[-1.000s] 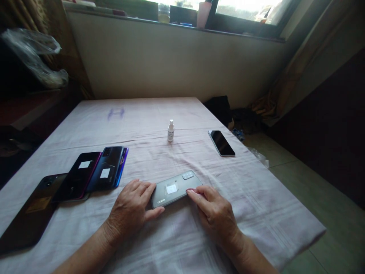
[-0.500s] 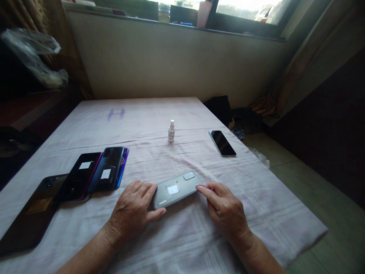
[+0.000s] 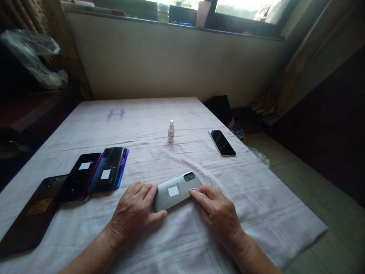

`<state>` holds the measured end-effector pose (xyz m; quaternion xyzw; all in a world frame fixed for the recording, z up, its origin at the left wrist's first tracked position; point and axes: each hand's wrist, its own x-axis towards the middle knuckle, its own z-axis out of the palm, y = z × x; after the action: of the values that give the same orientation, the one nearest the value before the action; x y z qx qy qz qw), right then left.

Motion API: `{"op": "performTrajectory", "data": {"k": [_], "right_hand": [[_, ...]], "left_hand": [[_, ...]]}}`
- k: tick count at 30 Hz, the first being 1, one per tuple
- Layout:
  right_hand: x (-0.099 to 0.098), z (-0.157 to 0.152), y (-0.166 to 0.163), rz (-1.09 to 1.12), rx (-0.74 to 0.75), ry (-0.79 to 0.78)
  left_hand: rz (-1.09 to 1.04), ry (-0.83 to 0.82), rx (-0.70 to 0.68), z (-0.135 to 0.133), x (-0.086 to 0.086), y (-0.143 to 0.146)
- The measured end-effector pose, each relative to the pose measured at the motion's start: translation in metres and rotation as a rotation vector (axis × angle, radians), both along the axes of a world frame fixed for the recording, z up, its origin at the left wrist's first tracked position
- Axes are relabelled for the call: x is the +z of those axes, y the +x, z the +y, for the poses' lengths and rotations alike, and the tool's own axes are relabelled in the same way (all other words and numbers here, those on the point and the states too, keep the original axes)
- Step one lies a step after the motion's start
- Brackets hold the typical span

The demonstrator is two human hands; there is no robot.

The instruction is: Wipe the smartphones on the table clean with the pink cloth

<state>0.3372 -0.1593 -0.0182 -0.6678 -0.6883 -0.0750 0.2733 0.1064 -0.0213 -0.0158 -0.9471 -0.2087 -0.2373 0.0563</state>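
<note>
A grey phone (image 3: 176, 189) lies back up on the pale cloth, a small white sticker on its back and its camera at the far right end. My left hand (image 3: 132, 213) grips its left end, fingers on top and thumb along the near edge. My right hand (image 3: 218, 215) has its curled fingertips pressed to the phone's near right edge. The phone looks slightly tipped up between the two hands.
Several dark phones overlap in a row on the left (image 3: 105, 169), the largest (image 3: 31, 213) near the table's left edge. A small white spray bottle (image 3: 171, 131) stands mid-table, with a black phone (image 3: 222, 142) to its right. The table edge (image 3: 313, 232) drops to a tiled floor.
The grey phone has tilted and shifted a little; its logo end is now under my left fingers. My right fingertips went from the phone's far right end back to its near right edge.
</note>
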Motion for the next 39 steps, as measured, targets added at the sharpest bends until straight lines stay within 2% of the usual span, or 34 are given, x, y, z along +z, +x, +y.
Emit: {"op": "performTrajectory", "data": {"k": [6, 18, 24, 28, 34, 39], "right_hand": [[-0.006, -0.003, 0.020, -0.023, -0.152, -0.030], [-0.004, 0.016, 0.025, -0.052, -0.151, -0.107], [0.002, 0.005, 0.016, -0.076, -0.066, -0.143], [0.007, 0.016, 0.004, -0.102, -0.025, -0.163], [0.008, 0.040, -0.010, -0.148, -0.077, -0.195], [0.009, 0.041, -0.014, -0.139, -0.100, -0.234]], "left_hand": [[0.007, 0.014, 0.010, 0.000, -0.001, -0.001], [0.021, -0.072, 0.033, -0.001, -0.003, -0.001], [0.021, -0.106, 0.039, -0.001, -0.003, 0.000], [0.021, -0.107, 0.036, -0.001, -0.003, 0.000], [0.032, -0.140, 0.045, -0.002, -0.003, -0.001], [0.021, -0.142, 0.049, -0.003, -0.004, -0.001]]}}
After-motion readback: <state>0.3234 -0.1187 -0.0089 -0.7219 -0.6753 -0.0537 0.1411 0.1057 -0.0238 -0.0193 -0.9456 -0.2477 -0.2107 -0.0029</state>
